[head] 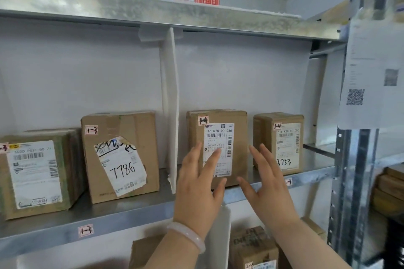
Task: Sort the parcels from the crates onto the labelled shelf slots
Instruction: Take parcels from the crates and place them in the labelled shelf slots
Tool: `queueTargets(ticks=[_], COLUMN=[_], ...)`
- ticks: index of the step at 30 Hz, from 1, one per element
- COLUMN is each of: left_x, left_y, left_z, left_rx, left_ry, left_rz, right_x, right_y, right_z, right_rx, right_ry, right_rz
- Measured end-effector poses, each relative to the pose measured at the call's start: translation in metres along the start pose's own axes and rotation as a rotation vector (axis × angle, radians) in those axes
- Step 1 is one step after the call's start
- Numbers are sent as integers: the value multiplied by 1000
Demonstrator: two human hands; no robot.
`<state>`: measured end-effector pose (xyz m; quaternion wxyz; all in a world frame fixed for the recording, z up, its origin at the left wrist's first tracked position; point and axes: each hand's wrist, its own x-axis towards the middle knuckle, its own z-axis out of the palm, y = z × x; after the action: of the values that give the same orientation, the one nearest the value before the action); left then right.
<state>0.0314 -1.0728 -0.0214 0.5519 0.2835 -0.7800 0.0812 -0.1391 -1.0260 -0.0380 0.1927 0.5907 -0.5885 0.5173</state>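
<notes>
This 1-4 parcel (238,150) stands in the shelf's (131,214) right slot beside a second parcel (282,144), and two boxes (140,137) fill 1-3 on the left — the left hand (200,183) and right hand (265,183) flank it, fingers straight, grip on nothing — with the crates out of view, I can't judge what remains.

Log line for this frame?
left hand: open | right hand: open | both at brown cardboard parcel on grey metal shelf near 1-4 shelf sticker | contact: unclear
</notes>
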Motion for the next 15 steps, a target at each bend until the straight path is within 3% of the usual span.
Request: queueTargets(ticks=[15], left_x=[4], left_y=[-3], left_z=[31], left_rx=[85], left_ry=[-81], left_rz=[-218], right_x=[26], right_y=[13], right_z=[15], right_rx=[116], right_ry=[-136], right_rz=[-8])
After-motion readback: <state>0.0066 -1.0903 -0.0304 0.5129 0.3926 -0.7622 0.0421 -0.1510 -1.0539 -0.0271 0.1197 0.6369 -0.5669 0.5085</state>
